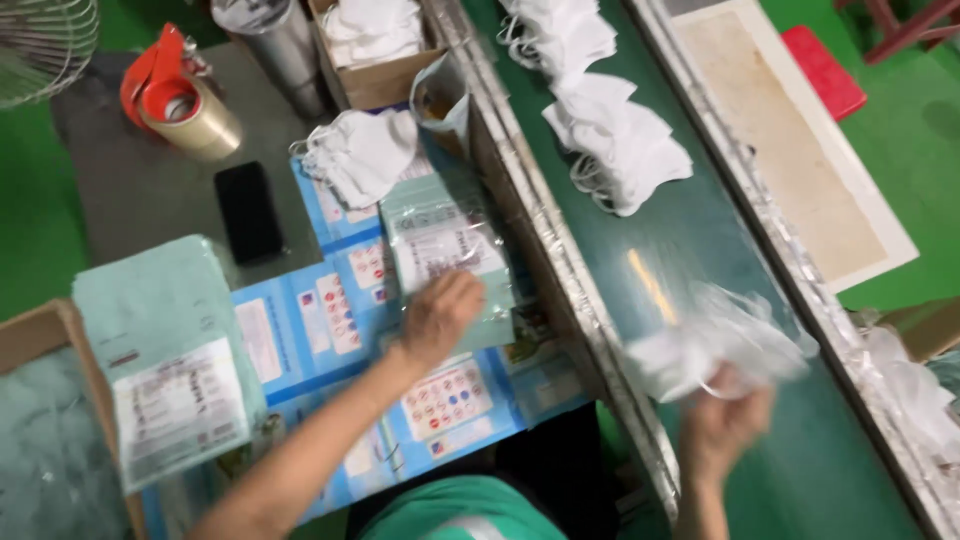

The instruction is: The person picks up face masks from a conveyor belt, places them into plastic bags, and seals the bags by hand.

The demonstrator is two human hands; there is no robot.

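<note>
left hand (440,315) on one pouch (445,250); right hand (725,420) grips masks (715,345).

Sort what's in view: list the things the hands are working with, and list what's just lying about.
In hand:
left hand on a clear pouch
right hand holding white masks
mask piles on the belt
pouch stack

Lying about:
tape dispenser
black phone
fan
red stool
</note>
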